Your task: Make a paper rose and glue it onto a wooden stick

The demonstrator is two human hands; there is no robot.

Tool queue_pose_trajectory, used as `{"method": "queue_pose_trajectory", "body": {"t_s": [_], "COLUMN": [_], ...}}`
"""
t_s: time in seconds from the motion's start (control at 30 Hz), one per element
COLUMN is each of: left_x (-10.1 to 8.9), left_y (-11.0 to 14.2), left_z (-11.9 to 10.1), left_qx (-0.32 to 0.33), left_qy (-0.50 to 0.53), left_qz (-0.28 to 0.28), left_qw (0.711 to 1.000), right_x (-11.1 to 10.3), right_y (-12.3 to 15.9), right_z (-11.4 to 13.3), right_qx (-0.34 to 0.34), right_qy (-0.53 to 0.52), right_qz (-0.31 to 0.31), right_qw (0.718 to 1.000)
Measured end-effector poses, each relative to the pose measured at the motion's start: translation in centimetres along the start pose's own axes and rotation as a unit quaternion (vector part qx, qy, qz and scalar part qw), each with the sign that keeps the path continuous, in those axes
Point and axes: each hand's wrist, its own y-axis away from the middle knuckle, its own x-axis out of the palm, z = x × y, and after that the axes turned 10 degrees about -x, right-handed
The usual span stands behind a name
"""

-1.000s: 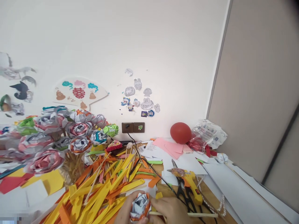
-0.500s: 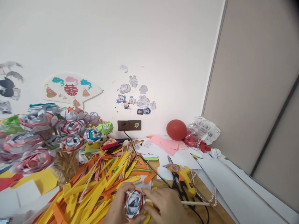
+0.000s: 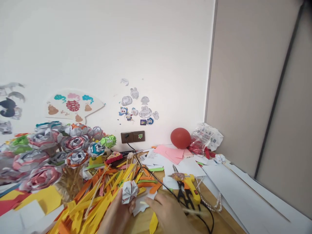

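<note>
A folded paper flower is gripped by my left hand, with its white, pleated underside facing me. My right hand holds a thin pale stick; its short end sticks out past the fingertips toward the flower, and its longer end runs out blurred to the right. Stick and flower are apart. Under and around my left hand lie many yellow and orange paper strips. A yellow glue gun rests just beyond my right hand.
Black pliers, a bead string and a black cable lie near the glue gun. Bunched paper flowers stand left. A red balloon sits at the wall; white sheets and another stemmed flower lie right.
The flower has turned over in my left hand, from its orange-edged front to its white underside. My right hand has drawn away from the flower, still with the stick. The view has shifted slightly.
</note>
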Motion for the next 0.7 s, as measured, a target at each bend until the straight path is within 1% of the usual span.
{"method": "queue_pose_trajectory", "body": {"t_s": [0.07, 0.13, 0.3, 0.4, 0.5, 0.6, 0.7], "left_x": [0.5, 0.8, 0.4, 0.0, -0.1, 0.1, 0.3], "left_y": [0.5, 1.2, 1.6, 1.4, 1.5, 1.8, 2.0], "left_z": [-0.1, 0.0, 0.9, 1.3, 1.4, 1.2, 1.1], "left_qx": [-0.03, -0.054, -0.079, -0.097, -0.116, -0.133, -0.136], "left_qy": [0.046, 0.08, 0.083, 0.089, 0.091, 0.089, 0.111], "left_qz": [0.032, 0.055, 0.07, 0.082, 0.103, 0.142, 0.173], "left_qw": [0.998, 0.994, 0.991, 0.988, 0.984, 0.977, 0.969], "right_x": [-0.6, -1.3, -1.9, -2.0, -2.4, -2.9, -3.1], "right_y": [-0.3, -0.6, -1.3, -1.5, -1.5, -1.4, -1.3], "right_z": [0.4, 0.9, 1.8, 2.1, 2.3, 2.4, 2.5], "right_qx": [-0.024, -0.032, -0.001, -0.002, -0.006, -0.021, -0.023], "right_qy": [0.055, 0.084, 0.085, 0.104, 0.103, 0.079, 0.065], "right_qz": [-0.036, -0.083, -0.163, -0.191, -0.186, -0.167, -0.156], "right_qw": [0.998, 0.992, 0.983, 0.976, 0.977, 0.982, 0.985]}}
